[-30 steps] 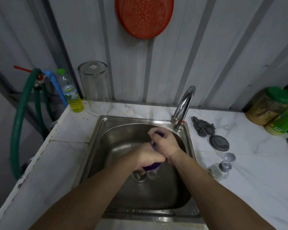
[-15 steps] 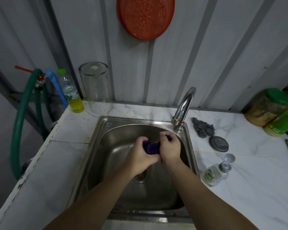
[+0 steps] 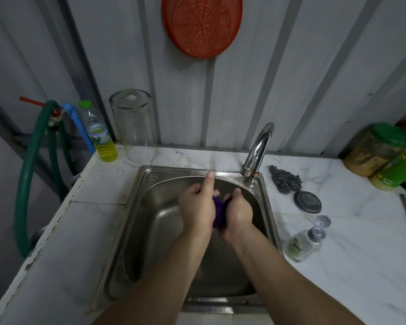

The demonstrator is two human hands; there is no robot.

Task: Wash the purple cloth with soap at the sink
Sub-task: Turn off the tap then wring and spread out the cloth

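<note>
The purple cloth (image 3: 219,212) is bunched between both palms over the steel sink (image 3: 150,231); only a dark purple strip shows between them. My left hand (image 3: 197,207) presses it from the left, thumb pointing up toward the sink's back rim. My right hand (image 3: 238,213) closes on it from the right. The chrome tap (image 3: 258,148) stands at the sink's back right corner, its spout above and to the right of my hands. A small clear soap bottle (image 3: 299,246) lies on its side on the counter right of the sink.
On the white marble counter (image 3: 349,254) lie a steel scourer (image 3: 286,178), a round metal lid (image 3: 308,202) and a small cap (image 3: 323,220). Green-lidded jars (image 3: 380,148) stand at far right. An upturned glass jar (image 3: 134,125), a yellow-liquid bottle (image 3: 100,134) and a green hose (image 3: 26,184) are at left.
My hands rose from near the drain and shifted; the palms now press the cloth side by side, with my left thumb stretched upward. More of the cloth shows than a second ago.
</note>
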